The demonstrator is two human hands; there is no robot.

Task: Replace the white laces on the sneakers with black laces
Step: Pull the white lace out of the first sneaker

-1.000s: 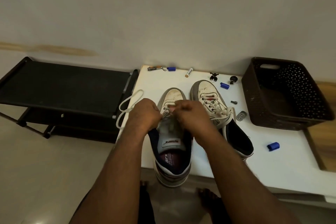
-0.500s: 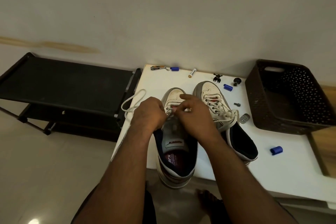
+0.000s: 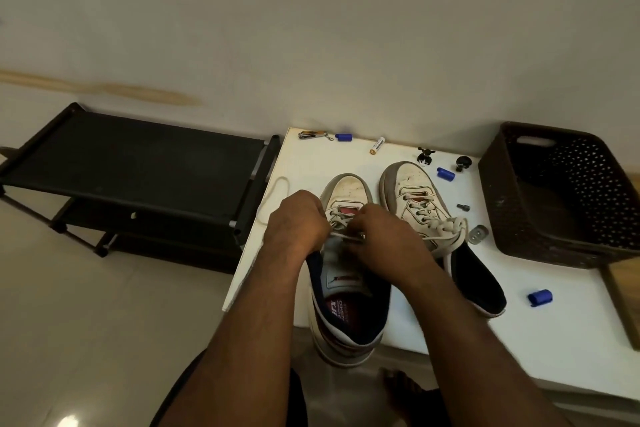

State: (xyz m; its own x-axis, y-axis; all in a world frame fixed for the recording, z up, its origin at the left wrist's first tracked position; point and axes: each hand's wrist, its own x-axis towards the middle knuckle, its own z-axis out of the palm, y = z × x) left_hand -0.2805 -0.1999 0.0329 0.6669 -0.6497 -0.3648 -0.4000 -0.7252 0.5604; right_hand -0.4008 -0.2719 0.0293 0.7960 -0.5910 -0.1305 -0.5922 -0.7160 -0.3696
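Two worn white sneakers stand side by side on a white table (image 3: 398, 329). The left sneaker (image 3: 348, 189) overhangs the front edge and has its white lace (image 3: 341, 218) partly undone. My left hand (image 3: 294, 229) and my right hand (image 3: 384, 236) meet over its eyelets, and both pinch the white lace, which stretches between them. A loose loop of that lace (image 3: 277, 191) trails off the table's left edge. The right sneaker (image 3: 415, 191) keeps its white lace threaded and bunched near the tongue. No black lace is in view.
A dark perforated basket (image 3: 554, 246) stands at the table's right. Small items lie around the shoes: blue caps (image 3: 539, 297), a battery (image 3: 377, 146), a nail clipper (image 3: 313, 134), black knobs (image 3: 462, 163), a screw (image 3: 463, 207). A black shoe rack (image 3: 138, 163) stands to the left.
Both hands stayed over the left sneaker's eyelets and worked the lace; the right hand shifted a little toward the toe and back. The lace loop at the left edge moved slightly.
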